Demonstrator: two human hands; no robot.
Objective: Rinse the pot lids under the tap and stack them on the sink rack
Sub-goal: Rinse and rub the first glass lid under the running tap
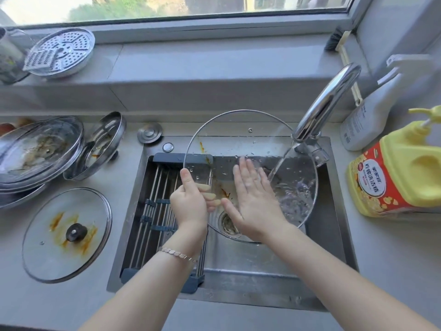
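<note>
Left hand [189, 203] is gripping the glass lid [250, 144] by its rim, tilting it under the tap [327, 101] so water's sheeting off while the flat right hand [253, 199] is rubbing it.

Lids are showing as follows: one wet glass lid [229, 137], one knobbed glass lid [45, 247], one steel lid [101, 146], one stack [40, 149] of uncertain number. Bottles are numbering two: white bottle [367, 120], yellow bottle [405, 173].

one head-worn wide-angle view looks steeply down, close over the sink [334, 211] and counter [71, 304].
</note>
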